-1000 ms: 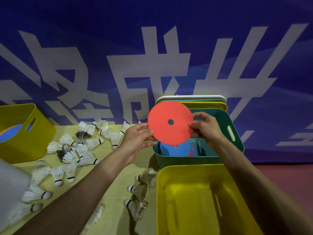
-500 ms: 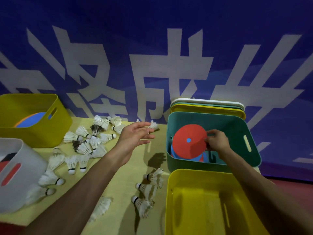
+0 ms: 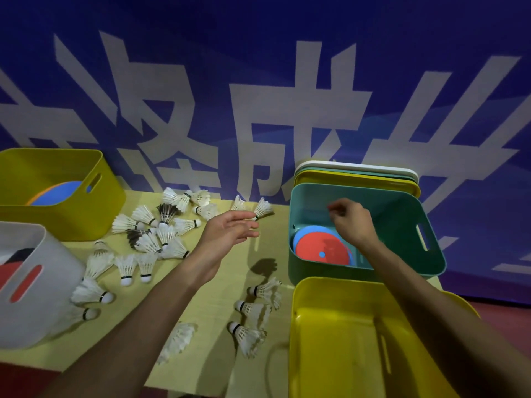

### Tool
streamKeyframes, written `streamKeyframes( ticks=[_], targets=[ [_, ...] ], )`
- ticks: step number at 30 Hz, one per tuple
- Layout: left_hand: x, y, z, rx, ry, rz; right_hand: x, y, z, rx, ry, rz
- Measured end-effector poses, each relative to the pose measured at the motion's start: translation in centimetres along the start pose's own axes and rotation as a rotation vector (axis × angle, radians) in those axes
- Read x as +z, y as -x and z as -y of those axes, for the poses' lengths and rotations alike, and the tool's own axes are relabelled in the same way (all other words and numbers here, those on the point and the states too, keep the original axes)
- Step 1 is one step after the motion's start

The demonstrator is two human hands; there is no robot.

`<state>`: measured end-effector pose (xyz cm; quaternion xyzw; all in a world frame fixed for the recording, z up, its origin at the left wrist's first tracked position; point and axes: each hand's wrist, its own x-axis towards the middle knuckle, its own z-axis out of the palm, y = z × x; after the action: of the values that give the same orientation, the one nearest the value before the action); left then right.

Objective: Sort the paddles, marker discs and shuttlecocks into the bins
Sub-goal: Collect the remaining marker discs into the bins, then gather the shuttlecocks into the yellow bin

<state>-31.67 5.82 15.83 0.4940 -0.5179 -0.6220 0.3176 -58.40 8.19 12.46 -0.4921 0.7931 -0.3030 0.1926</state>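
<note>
Head view: your right hand (image 3: 352, 225) curled, empty, over teal plastic bin (image 3: 402, 214).
Flat red round disc (image 3: 316, 248): in bin, under that hand.
Left hand (image 3: 230, 234): fingers straight.

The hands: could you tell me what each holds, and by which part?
Nothing is held: left hand open, right hand curled empty above the red disc in the teal bin.

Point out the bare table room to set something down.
Bare: the table strip between the left hand and the green bin; also the floor of the near yellow bin. Crowded: the shuttlecock cluster beside the white bin, and three shuttlecocks left of that yellow bin.
</note>
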Motion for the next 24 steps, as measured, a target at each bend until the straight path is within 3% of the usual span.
streamKeyframes(
  ticks=[12,24],
  targets=[
    [-8.1,1.2,2.3,-0.051,-0.078,-0.131,7.1,3.0,10.6,-0.321,-0.049,0.123],
    [-19.2,0.0,8.3,-0.147,-0.044,-0.082,16.5,5.9,14.1,-0.136,0.056,0.295]
  ],
)
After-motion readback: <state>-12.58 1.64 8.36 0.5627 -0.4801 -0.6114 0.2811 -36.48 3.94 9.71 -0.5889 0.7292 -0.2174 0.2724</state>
